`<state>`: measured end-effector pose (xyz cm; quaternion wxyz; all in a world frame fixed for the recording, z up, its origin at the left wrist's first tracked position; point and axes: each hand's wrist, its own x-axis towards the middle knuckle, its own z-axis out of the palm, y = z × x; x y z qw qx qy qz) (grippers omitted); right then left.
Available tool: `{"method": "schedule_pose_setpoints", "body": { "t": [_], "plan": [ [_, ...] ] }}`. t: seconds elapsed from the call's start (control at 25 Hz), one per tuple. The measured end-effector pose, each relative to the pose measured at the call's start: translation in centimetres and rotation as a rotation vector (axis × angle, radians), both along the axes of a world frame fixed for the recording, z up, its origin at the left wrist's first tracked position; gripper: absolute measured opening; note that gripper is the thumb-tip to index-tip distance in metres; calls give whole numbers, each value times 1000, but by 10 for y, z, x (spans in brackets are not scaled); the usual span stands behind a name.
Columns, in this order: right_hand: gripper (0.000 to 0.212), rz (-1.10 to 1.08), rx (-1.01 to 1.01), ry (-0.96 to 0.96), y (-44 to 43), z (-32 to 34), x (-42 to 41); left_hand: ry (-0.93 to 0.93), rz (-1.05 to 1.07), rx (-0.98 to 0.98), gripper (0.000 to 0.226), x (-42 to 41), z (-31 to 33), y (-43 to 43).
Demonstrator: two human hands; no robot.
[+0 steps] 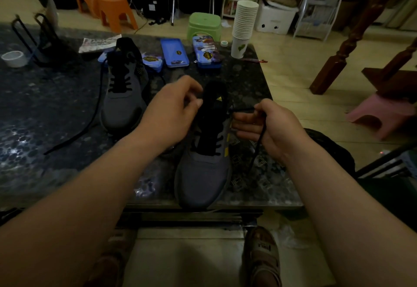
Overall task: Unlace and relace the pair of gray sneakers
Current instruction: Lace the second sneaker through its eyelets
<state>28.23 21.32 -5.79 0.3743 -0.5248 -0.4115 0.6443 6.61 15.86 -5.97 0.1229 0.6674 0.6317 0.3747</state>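
Dimness is swallowing much of the detail in the head view. The near gray sneaker point(203, 173) is sitting at the front edge of the table point(45, 106), toe toward the person, black tongue standing up. The right hand point(264, 126) is gripping its black lace point(259, 144), which is running from the top eyelets through the fist and hanging below. The left hand point(171, 110) is hovering at the tongue's left side with its fingers curled. Blur is hiding whether they are pinching anything. The far gray sneaker point(124, 97) is lying farther back on the left, its heel end melting into shadow and its loose lace point(90, 117) trailing across the dark speckled tabletop. Blue tins point(174, 53), stacked paper cups point(244, 22) and a tape roll point(14, 58) are sitting along the far side. Orange stools point(112, 9), a green stool point(204, 26) and a pink stool point(379, 110) are standing on the tiled floor beyond.
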Motion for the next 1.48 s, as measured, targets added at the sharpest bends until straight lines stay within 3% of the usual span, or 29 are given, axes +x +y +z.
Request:
{"method": "schedule_pose_setpoints", "body": {
  "t": [0.24,0.52,0.6,0.68,0.72,0.76,0.84,0.92,1.04,1.16,1.36,1.48],
  "plan": [
    [32,-63,-92,76,4,-8,0,-66,53,-213,12,-12,-9,7],
    [26,-125,-27,30,4,-9,-5,-69,165,-85,19,-12,-9,1],
    [25,-132,73,-200,1,-9,-3,5,220,15,17,-10,-11,-4],
    [27,-148,340,-704,-8,-4,6,122,294,100,19,-10,-12,-14],
    [23,-159,495,-916,-16,1,10,121,286,53,24,-10,-13,-21],
    [20,-115,585,-998,-26,5,13,107,241,-82,32,-9,-14,-30],
    [24,155,399,-841,-46,7,11,124,90,-446,45,-3,-16,-48],
    [26,430,131,-736,-62,-6,3,123,-25,-616,39,2,-22,-61],
    [33,412,251,-787,-61,-26,2,31,-18,-525,28,7,-30,-60],
    [32,279,327,-717,-58,-28,3,-87,-3,-454,34,7,-27,-55],
    [14,289,670,-788,-69,-34,-2,169,-159,-156,26,3,-21,-49],
    [22,305,754,-780,-62,-34,-2,247,-261,-195,14,-4,-14,-41]
  ]
}}
